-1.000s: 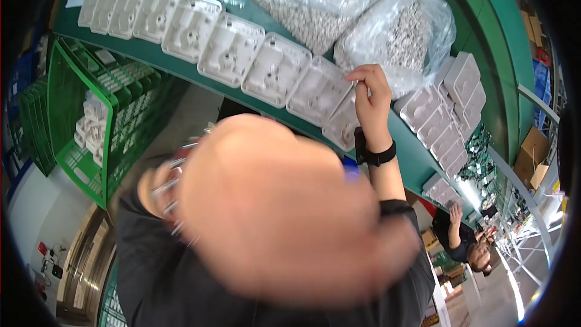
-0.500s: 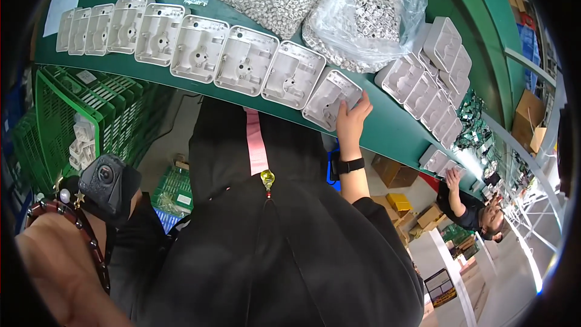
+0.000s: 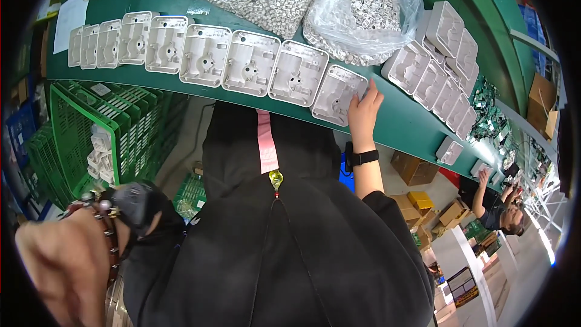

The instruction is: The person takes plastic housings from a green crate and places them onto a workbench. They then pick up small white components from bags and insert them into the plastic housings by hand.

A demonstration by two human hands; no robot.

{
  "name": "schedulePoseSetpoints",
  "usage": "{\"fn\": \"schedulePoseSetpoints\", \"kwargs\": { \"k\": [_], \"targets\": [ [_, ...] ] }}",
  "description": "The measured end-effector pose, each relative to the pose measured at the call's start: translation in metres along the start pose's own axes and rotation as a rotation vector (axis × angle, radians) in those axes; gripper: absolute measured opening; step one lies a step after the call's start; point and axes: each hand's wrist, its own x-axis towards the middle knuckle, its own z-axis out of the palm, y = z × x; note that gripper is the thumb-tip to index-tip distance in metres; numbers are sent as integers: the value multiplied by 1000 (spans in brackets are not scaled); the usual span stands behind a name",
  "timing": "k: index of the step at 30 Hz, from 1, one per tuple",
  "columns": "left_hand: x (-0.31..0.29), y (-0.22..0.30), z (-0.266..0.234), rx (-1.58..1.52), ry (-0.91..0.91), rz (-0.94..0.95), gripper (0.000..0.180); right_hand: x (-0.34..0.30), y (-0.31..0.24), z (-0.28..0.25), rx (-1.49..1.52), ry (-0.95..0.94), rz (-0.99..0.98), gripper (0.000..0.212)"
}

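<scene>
My right hand [image 3: 365, 112], with a black band on its wrist, grips the right wall of a light grey open housing [image 3: 340, 95]. Its thumb is at the inner side and its fingers are at the far right corner. This housing lies open side up at the right end of a curved row of similar housings [image 3: 251, 63], close beside its neighbour. At the lower left, away from the table, is my left hand [image 3: 66, 266], large and blurred. A beaded bracelet and a black device [image 3: 138, 206] are at its wrist. Its fingers are hidden or smeared.
Clear plastic bags [image 3: 369, 12] of small metal pieces lie behind the row on the green table [image 3: 399, 112]. Stacked housings [image 3: 445, 30] and circuit boards [image 3: 484, 109] stand right. A co-worker's hand [image 3: 482, 177] touches another housing. A green crate [image 3: 115, 121] sits below left.
The housing under my right hand has turned more into line with the row. My left hand and its wrist device have turned. The co-worker has moved one housing away from another. The view has shifted.
</scene>
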Motion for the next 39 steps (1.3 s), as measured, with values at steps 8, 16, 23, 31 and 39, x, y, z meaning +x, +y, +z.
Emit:
{"fn": "schedulePoseSetpoints", "kwargs": {
  "k": [8, 16, 23, 31, 39],
  "targets": [
    [-155, -10, 131, -615, -172, -1918, 13, -39, -127, -36, 478, -227, -540, 31],
    [-187, 4, 147, -615, 63, -2206, 14, -50, -138, -15, 395, -314, -550, 28],
    [-187, -12, 145, -796, 96, -2312, 16, -34, -139, -9, 219, -165, -737, 22],
    [-171, -33, 136, -736, -172, -2168, 22, -25, -154, -10, 426, -117, -543, 14],
    [-178, -43, 116, -821, -504, -1897, 31, -22, -152, 3, 1001, -418, 107, 9]
  ]
}}
